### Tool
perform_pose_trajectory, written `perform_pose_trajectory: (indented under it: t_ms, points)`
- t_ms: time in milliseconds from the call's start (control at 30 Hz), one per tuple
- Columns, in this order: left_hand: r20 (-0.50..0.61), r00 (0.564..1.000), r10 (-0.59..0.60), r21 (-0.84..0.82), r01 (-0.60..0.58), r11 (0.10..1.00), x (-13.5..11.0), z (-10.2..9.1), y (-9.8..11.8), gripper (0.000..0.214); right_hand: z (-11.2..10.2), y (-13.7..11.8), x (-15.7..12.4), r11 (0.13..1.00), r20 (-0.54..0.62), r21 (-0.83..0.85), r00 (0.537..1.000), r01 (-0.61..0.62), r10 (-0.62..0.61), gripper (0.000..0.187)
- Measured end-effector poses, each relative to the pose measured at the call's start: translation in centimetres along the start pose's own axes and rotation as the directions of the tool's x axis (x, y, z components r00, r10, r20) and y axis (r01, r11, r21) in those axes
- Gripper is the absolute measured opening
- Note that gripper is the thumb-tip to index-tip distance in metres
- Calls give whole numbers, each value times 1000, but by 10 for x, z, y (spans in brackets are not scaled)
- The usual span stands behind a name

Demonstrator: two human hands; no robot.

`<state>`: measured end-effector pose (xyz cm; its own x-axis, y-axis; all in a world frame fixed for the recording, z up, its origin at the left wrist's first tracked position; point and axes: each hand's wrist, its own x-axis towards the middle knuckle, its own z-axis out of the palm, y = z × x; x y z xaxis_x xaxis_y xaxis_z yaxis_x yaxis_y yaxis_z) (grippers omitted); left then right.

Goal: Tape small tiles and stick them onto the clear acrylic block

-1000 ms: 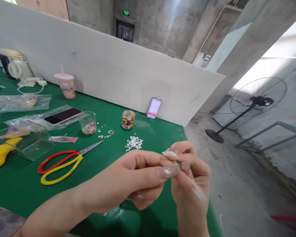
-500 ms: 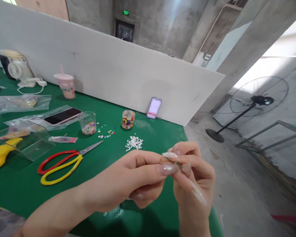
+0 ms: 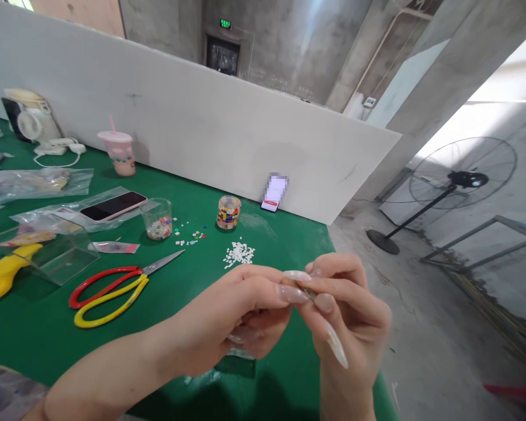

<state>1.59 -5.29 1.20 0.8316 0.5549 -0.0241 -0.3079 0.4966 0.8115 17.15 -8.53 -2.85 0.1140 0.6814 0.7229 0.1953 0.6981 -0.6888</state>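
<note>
Both hands meet above the green table, fingertips pressed together. My left hand (image 3: 258, 310) is closed in a pinch, its thumb and forefinger against my right hand's fingertips. My right hand (image 3: 350, 310) is also closed in a pinch, long pale nails showing. Between them a sliver of a small, thin, greenish-grey piece (image 3: 309, 293) shows; its kind is hidden by the fingers. A clear object (image 3: 241, 353) partly appears beneath my left hand; I cannot tell whether it is held. Beyond the hands lies a pile of small white tiles (image 3: 239, 254).
Red-and-yellow-handled scissors (image 3: 144, 279) lie left of my hands. Behind are a clear cup of coloured bits (image 3: 158, 227), a mosaic-covered jar (image 3: 228, 213) and a phone (image 3: 275, 193) against the white partition (image 3: 210, 123). A clear box (image 3: 65, 257) stands farther left.
My fingers have shifted slightly around the small piece, and my right hand has moved a little to the right. More of the clear object below my left hand shows.
</note>
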Motion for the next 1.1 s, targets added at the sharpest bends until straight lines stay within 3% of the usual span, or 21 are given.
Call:
perform_pose_trajectory:
  t_ms: [267,500,833,1100]
  points:
    - [36,999,-30,13,29,999,6,-7,-6,20,-4,-1,5,999,74,13,996,50,-51,18]
    - [-18,999,51,104,-49,993,5,-5,-4,26,1,1,4,986,85,142,994,-85,73,15]
    - [-53,998,25,191,-14,981,6,-7,-2,19,4,6,4,901,102,359,969,-245,223,21]
    - [18,999,35,214,-38,976,14,-14,3,21,8,4,7,791,116,503,934,-349,339,19]
